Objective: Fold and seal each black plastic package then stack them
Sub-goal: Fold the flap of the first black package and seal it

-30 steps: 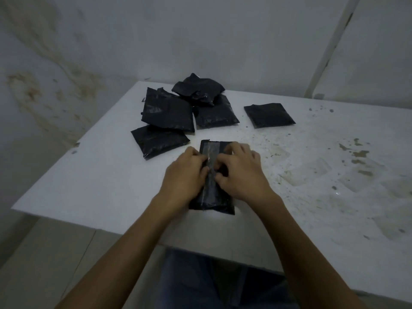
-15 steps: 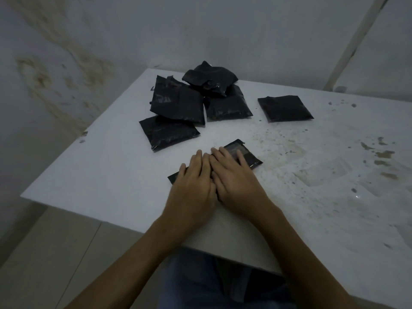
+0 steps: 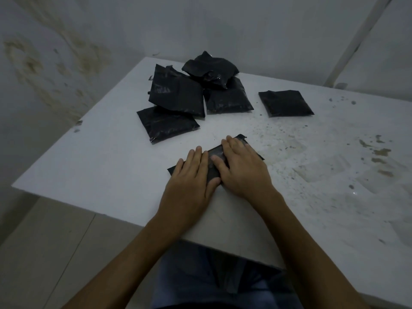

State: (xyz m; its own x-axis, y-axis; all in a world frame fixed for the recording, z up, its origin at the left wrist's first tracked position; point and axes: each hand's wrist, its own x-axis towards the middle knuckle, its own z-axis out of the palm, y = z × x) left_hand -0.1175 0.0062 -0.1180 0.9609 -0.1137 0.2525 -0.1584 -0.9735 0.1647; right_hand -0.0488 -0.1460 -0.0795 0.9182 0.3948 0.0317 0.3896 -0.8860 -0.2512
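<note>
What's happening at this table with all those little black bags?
A person is packing black plastic packages on a white table. Both hands lie flat on one package near the table's front edge: the left hand presses its near-left part, the right hand its far-right part, apparently flattening or sealing the fold. Farther back sits a loose pile of packages, partly overlapping, and one single package lies apart to the right of the pile.
</note>
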